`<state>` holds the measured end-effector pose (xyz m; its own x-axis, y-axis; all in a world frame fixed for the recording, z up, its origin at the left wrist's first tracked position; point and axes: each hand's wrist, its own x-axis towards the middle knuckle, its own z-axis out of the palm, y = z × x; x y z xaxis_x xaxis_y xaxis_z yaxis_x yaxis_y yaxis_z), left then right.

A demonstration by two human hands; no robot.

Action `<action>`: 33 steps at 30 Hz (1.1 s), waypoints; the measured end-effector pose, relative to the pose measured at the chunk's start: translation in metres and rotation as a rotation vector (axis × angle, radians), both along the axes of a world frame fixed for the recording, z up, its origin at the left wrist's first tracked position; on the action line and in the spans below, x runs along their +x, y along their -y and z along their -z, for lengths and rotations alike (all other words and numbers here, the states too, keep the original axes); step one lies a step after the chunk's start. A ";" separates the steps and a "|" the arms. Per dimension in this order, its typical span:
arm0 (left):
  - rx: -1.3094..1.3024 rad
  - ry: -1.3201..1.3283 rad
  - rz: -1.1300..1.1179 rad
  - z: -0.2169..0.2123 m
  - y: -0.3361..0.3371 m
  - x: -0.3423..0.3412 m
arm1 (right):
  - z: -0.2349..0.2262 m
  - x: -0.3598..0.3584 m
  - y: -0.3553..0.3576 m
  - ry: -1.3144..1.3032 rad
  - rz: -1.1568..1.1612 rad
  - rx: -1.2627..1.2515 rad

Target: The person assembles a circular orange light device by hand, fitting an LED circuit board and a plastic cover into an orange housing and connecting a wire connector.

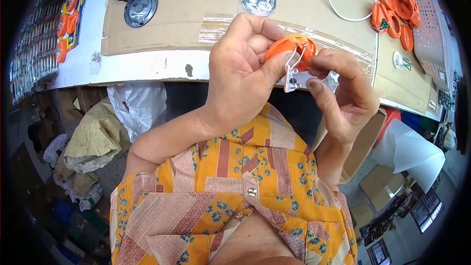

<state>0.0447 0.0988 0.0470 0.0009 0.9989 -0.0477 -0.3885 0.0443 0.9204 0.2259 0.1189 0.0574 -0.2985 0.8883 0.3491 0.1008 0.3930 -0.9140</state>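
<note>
My left hand [245,59] is closed around a round orange plastic housing [303,44], held just above the table's near edge with its hollow side facing me. Two thin white wires [296,59] run out of it to a small circuit board [291,81], which hangs below my left thumb. On the other side, my right hand [343,86] has its curled fingertips against or close to the housing's right rim. The right thumb stands apart from those fingers, beside the board, and I see nothing between them.
Cardboard [171,34] covers the white table [132,66]. Two black discs [141,8] lie at the far left, a clear three-lens disc [258,1] ahead. Orange rings [405,5] pile up at right beside a grey perforated basket [431,34]. A white cable [338,10] curves across the cardboard.
</note>
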 end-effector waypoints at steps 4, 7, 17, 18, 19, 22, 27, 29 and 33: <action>0.082 0.091 -0.022 0.004 0.000 0.002 | -0.001 -0.008 0.012 -0.012 0.051 0.005; 0.072 0.090 -0.032 0.001 0.000 0.003 | 0.001 -0.011 0.012 -0.044 0.093 0.017; -0.081 -0.043 0.076 -0.006 0.008 -0.001 | -0.004 -0.022 0.020 0.283 0.129 0.485; -0.072 -0.046 0.078 -0.007 0.009 -0.001 | -0.004 -0.021 0.021 0.306 0.165 0.512; -0.063 -0.049 0.080 -0.008 0.009 -0.001 | -0.004 -0.020 0.021 0.328 0.200 0.538; -0.265 0.141 0.222 -0.003 0.007 -0.008 | 0.003 -0.014 0.021 0.373 0.230 0.621; -0.295 0.243 0.221 -0.010 0.011 -0.010 | -0.003 -0.009 0.030 0.501 0.209 0.672; -0.304 0.272 0.223 -0.013 0.011 -0.011 | -0.004 -0.005 0.031 0.563 0.175 0.688; -0.295 0.285 0.244 -0.016 0.009 -0.011 | -0.005 -0.004 0.030 0.563 0.170 0.676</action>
